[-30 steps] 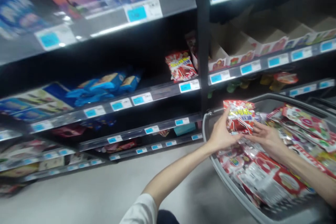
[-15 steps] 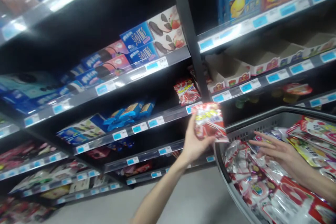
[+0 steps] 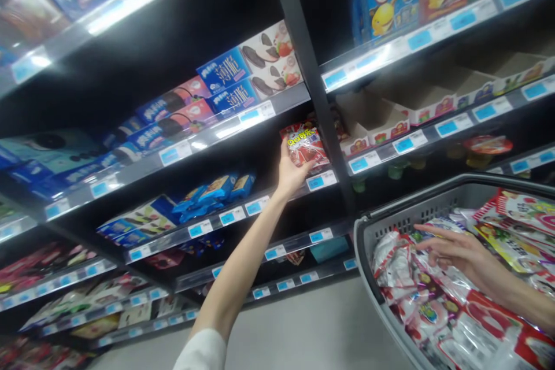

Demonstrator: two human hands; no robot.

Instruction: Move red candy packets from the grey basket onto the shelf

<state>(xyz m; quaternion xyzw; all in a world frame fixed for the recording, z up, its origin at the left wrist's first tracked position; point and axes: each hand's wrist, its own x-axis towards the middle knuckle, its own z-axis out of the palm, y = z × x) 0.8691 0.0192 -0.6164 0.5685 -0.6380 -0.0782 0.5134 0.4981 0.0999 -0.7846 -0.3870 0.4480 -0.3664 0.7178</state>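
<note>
My left hand is stretched up to a middle shelf and grips a red snack packet at the shelf's right end, next to the black upright post. Whether another red packet stands behind it I cannot tell. My right hand hovers with fingers spread over the grey basket at the right, which is full of red and silver snack packets. It holds nothing.
Blue biscuit packs lie on the same shelf to the left. Blue and pink cookie boxes fill the shelf above. Open cardboard display boxes sit on the right-hand bay's shelf. Grey floor lies below.
My left hand lifted a red packet out of the basket and carried it up and left to the shelf. My right hand let go of it and stayed over the basket.
</note>
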